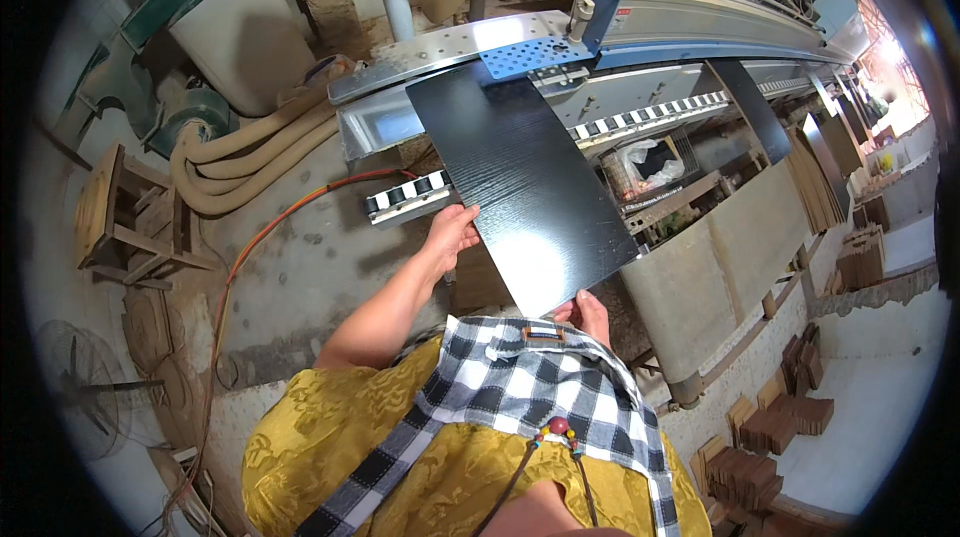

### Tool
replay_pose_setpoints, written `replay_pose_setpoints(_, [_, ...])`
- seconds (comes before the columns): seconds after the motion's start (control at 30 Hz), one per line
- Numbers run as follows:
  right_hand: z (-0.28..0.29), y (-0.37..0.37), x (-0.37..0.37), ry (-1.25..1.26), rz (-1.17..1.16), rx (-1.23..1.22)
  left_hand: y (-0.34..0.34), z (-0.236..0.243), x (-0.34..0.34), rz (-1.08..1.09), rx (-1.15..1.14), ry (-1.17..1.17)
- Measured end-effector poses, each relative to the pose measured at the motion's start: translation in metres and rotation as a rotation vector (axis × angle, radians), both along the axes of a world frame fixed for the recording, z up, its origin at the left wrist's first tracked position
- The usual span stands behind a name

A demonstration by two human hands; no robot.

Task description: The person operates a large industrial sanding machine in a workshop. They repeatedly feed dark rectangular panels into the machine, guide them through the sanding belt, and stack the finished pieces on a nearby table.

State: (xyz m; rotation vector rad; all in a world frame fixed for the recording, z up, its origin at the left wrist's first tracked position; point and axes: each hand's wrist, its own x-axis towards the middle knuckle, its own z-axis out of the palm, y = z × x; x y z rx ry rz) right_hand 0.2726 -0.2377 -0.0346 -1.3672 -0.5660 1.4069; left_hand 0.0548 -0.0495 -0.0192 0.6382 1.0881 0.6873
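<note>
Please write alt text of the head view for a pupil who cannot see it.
A person's left hand grips a glossy black panel by its left edge, the right hand at its near edge, before a long machine. Tan hoses and a wooden stool are at left.

room opens left of the black panel, above the floor, past a roller rail and orange hose; a blue perforated plate crowds the far end; underneath, perhaps tight.
</note>
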Motion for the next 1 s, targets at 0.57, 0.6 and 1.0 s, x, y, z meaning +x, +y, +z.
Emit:
replay_pose_setpoints(0.57, [-0.001,0.008,-0.003,-0.029,0.114,-0.032,-0.01,-0.017,-0.012,0.093,0.059,0.081])
replay_pose_setpoints(0.6, [-0.012,0.003,0.004,0.015,0.075,-0.031,-0.009,-0.016,-0.013,0.063,0.065,0.019])
replay_pose_setpoints(1.0, [-0.064,-0.066,0.053,0.096,-0.317,-0.305,-0.004,-0.012,0.0,0.03,0.091,0.03])
